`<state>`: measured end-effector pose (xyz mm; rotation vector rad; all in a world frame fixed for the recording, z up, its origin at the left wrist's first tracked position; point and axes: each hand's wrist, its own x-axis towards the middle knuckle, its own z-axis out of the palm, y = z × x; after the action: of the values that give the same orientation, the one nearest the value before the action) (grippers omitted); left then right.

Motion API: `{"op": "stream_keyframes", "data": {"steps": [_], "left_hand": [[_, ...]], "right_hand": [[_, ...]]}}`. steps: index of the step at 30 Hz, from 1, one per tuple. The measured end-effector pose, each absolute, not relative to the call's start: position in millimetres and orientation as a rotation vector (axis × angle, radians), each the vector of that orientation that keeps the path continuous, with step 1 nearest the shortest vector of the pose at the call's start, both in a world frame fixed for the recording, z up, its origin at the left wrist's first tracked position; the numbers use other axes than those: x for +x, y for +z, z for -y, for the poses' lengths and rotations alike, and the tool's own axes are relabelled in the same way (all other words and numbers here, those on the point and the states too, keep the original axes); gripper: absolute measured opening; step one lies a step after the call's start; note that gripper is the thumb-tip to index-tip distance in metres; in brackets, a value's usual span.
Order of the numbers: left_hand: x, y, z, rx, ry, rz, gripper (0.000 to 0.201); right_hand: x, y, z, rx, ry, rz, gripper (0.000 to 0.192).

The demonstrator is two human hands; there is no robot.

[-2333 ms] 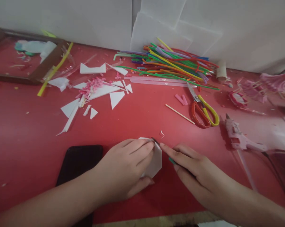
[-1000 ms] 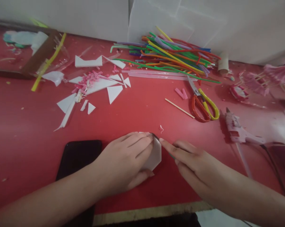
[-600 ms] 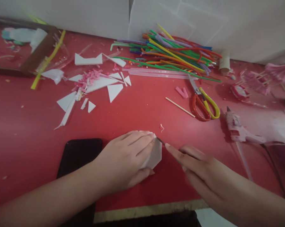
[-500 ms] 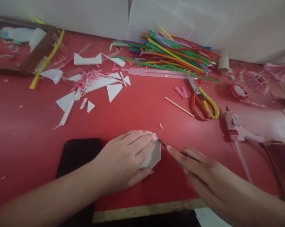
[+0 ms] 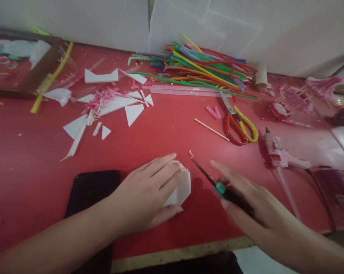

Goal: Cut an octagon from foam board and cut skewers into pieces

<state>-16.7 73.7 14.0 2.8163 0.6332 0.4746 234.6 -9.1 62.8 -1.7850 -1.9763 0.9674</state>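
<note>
My left hand (image 5: 157, 190) lies over a white many-sided piece of foam board (image 5: 184, 186), fingers across its top and thumb at its near edge, holding it to the red table. The left part of the piece is hidden under the hand. In my right hand (image 5: 254, 205) is a knife (image 5: 207, 176) with a thin dark blade and a black and green handle. Its index finger is stretched out, off the blade. The blade's tip is apart from the foam, beside a small curled pink-white shaving (image 5: 191, 154) on the table.
A black phone (image 5: 92, 190) lies left of the foam piece. White offcuts (image 5: 134, 113) and pink bits (image 5: 103, 98) are farther left. Pipe cleaners (image 5: 206, 68) are heaped at the back. Scissors (image 5: 237, 123), a wooden stick (image 5: 212, 129) and a glue gun (image 5: 280, 152) lie to the right.
The knife has drawn away from the foam's upper right edge, and my right index finger has lifted off the blade. My left hand still holds the foam; its fingers have spread slightly.
</note>
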Motion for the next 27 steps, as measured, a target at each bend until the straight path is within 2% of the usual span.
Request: {"op": "stream_keyframes", "data": {"steps": [4, 7, 11, 16, 23, 27], "left_hand": [[-18, 14, -76, 2.828, 0.450, -0.611, 0.059], [-20, 17, -78, 2.826, 0.445, -0.590, 0.059], [-20, 19, -77, 2.847, 0.490, -0.640, 0.042], [-20, 19, -76, 2.839, 0.469, -0.723, 0.043], [-19, 19, -76, 2.847, 0.449, -0.882, 0.040], [-19, 17, -77, 2.907, 0.496, -0.983, 0.038]], "right_hand": [[218, 56, -15, -1.743, 1.494, 1.432, 0.027], [209, 46, -34, -1.603, 1.773, 1.099, 0.023], [205, 35, -51, -1.564, 1.673, 0.974, 0.026], [213, 38, -55, -1.589, 1.458, 1.072, 0.030], [220, 41, -45, -1.659, 1.569, 1.273, 0.022], [220, 41, -43, -1.739, 1.445, 1.263, 0.033]]}}
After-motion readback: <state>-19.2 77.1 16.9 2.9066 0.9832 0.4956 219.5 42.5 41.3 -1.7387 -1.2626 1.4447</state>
